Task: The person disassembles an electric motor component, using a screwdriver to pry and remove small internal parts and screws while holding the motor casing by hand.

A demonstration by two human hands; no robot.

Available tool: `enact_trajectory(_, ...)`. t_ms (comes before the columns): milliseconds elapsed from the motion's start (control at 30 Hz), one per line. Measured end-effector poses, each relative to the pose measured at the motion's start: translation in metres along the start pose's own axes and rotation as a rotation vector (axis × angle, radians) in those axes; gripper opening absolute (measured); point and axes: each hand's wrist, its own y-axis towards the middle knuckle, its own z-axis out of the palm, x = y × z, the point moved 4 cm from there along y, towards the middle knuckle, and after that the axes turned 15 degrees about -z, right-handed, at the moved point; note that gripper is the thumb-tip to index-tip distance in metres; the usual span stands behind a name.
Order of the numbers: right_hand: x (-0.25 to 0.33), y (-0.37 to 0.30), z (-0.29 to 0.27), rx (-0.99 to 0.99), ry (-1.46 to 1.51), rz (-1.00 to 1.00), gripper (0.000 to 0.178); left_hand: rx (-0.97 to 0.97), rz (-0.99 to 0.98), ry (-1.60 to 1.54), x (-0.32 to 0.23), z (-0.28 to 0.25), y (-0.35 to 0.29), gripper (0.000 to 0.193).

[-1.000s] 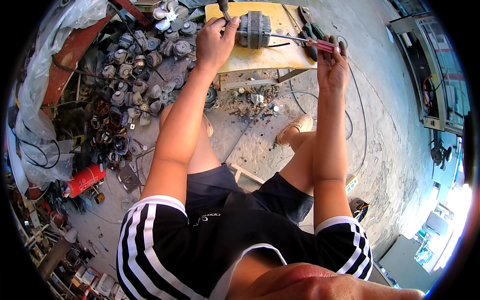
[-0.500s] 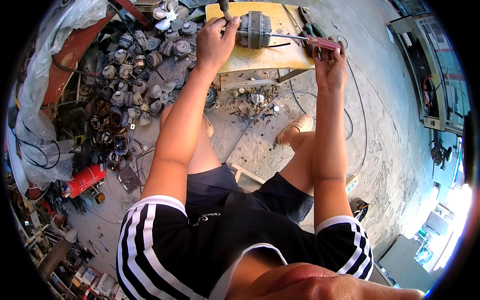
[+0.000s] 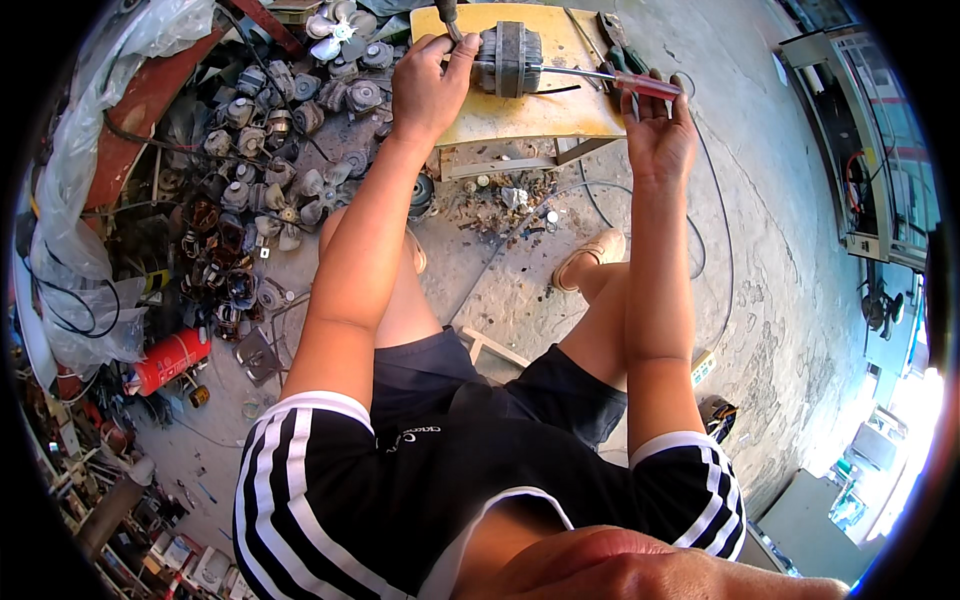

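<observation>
A grey electric motor (image 3: 510, 60) lies on its side on a small yellow-topped bench (image 3: 560, 112). My left hand (image 3: 432, 88) is closed at the motor's left end, with the thumb against it. Beside those fingers a dark-handled tool (image 3: 448, 12) points upward; its kind is hard to make out. In my right hand (image 3: 660, 135) is a screwdriver (image 3: 645, 85) with a clear red handle, held by the fingertips. Its blade runs left, level with the bench, to the motor's right end. A short black lead (image 3: 560, 91) sticks out beneath the blade.
More hand tools (image 3: 628, 62) lie at the bench's right. A heap of old motors and fan blades (image 3: 290, 150) covers the floor at left, near a red cylinder (image 3: 172, 362). Scraps (image 3: 500, 205) and cables (image 3: 725, 220) lie below and right of the bench.
My right fingers have shifted and opened slightly around the red handle, which appears turned a little. The motor and my left hand stay in place.
</observation>
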Motion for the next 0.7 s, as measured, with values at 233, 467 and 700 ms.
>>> enact_trajectory(233,-0.007,0.000,-0.006,-0.108,-0.090,-0.037,0.024,0.005,-0.007,-0.009,0.001,0.000,0.000,0.034)
enact_trajectory(467,-0.005,0.000,-0.001,-0.070,0.034,0.007,0.026,0.008,0.000,-0.004,0.003,-0.001,-0.001,0.034)
enact_trajectory(700,-0.007,0.001,-0.001,-0.077,-0.094,-0.076,0.022,0.014,0.018,-0.003,0.002,-0.001,0.000,0.032)
